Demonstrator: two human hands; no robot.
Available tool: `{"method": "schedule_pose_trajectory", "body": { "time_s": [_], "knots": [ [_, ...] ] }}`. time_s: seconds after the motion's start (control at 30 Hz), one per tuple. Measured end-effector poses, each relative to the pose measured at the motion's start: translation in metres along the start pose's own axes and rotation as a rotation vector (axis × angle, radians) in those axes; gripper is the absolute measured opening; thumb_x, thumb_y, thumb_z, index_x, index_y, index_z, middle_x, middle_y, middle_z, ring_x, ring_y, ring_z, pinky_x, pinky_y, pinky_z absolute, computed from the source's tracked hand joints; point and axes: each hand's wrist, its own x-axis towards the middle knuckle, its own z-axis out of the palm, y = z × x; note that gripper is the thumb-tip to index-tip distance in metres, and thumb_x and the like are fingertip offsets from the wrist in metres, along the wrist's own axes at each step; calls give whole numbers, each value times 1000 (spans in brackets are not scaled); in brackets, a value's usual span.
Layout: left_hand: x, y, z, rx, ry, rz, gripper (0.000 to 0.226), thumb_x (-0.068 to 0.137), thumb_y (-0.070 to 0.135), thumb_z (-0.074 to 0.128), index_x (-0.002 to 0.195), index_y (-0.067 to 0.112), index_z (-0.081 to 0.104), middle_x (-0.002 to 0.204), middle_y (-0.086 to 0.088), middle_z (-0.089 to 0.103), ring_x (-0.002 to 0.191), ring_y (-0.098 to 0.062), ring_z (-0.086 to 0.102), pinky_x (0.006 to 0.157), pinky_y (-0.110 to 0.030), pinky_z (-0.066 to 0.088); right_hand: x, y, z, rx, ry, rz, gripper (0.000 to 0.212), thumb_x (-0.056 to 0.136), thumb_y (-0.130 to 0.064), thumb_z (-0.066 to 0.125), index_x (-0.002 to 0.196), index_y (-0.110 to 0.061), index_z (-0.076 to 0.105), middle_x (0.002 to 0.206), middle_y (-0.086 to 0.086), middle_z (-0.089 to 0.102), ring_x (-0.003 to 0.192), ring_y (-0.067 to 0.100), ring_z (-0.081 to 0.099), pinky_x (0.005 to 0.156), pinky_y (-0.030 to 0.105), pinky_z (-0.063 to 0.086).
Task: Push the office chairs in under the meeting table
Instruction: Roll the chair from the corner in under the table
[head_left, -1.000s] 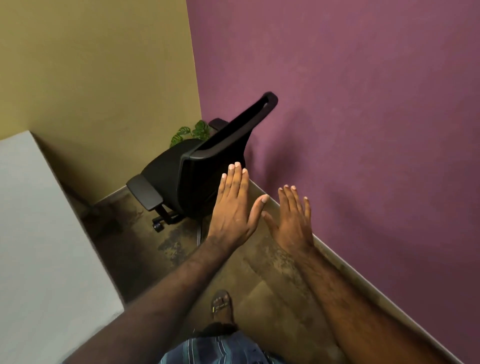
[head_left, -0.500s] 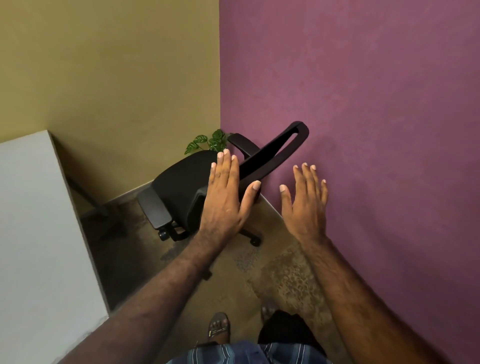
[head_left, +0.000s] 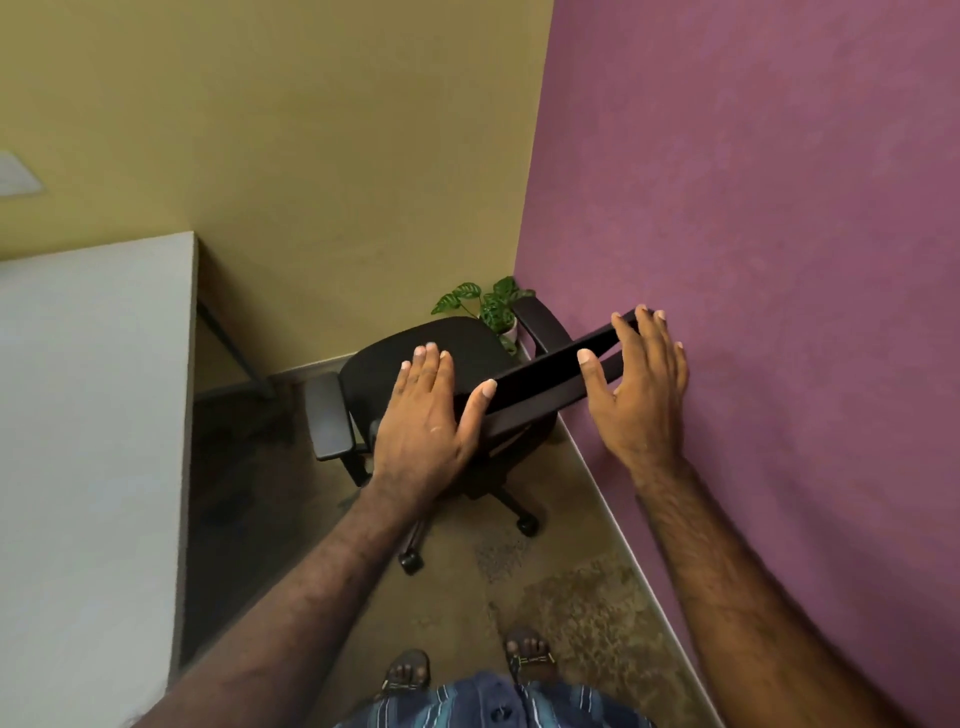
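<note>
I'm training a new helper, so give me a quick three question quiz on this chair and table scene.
1. True or false: the office chair is already tucked under the meeting table.
2. Which wall is the chair's backrest nearest? A yellow, B purple.
3. Fill in: a small green ____ stands in the corner behind the chair.

Key
1. False; it stands apart, to the table's right.
2. B; both hands, left hand and right hand, are open at the backrest.
3. Plant.

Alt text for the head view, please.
Both open hands, left hand and right hand, reach the backrest top of a black office chair in a corner. A white table stands left, a small plant behind.
</note>
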Motion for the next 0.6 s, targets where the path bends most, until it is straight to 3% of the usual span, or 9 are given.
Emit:
{"method": "schedule_pose_trajectory", "body": {
  "time_s": [0.07, 0.13, 0.2, 0.33, 0.43, 0.6],
  "knots": [
    [1, 5, 2, 124, -46, -53, 89, 105, 74, 20, 153, 6, 51, 157, -16, 54, 149, -28, 46, 127, -41, 32, 13, 16, 3, 20, -89, -6, 68, 105, -59, 55, 154, -11, 60, 171, 16, 45, 164, 34, 31, 131, 63, 22],
    [3, 9, 1, 227, -54, -96, 91, 101, 78, 14, 132, 11, 68, 124, -10, 75, 116, -27, 70, 100, -45, 57, 26, 28, 6, 39, -214, -1, 76, 102, -68, 48, 152, -14, 63, 170, 14, 47, 165, 32, 28, 131, 62, 20],
    [2, 11, 0, 263, -63, -129, 91, 98, 80, 11, 116, 15, 73, 103, -4, 77, 94, -24, 72, 80, -43, 60, 37, 36, 8, 39, -327, -12, 79, 98, -74, 43, 150, -18, 66, 170, 11, 47, 166, 30, 23, 131, 62, 18],
    [-1, 14, -3, 291, -110, -179, 82, 98, 81, 13, 96, 23, 71, 78, 5, 68, 73, -16, 65, 70, -40, 60, 52, 40, 11, -4, -438, -75, 68, 92, -65, 51, 144, -26, 71, 168, 5, 50, 167, 30, 17, 132, 66, 9],
    [-6, 18, -2, 290, -113, -220, 76, 99, 80, 18, 87, 24, 67, 72, 6, 63, 68, -14, 63, 68, -39, 60, 53, 37, 11, -39, -442, -102, 63, 89, -63, 55, 139, -29, 75, 164, 4, 55, 166, 33, 21, 131, 69, 7],
    [-16, 21, -4, 275, -103, -254, 77, 98, 80, 18, 91, 25, 71, 72, 7, 64, 69, -12, 63, 68, -37, 61, 47, 35, 11, -33, -418, -137, 63, 90, -71, 55, 132, -31, 78, 159, 5, 60, 163, 35, 25, 130, 70, 7]
  ]
}}
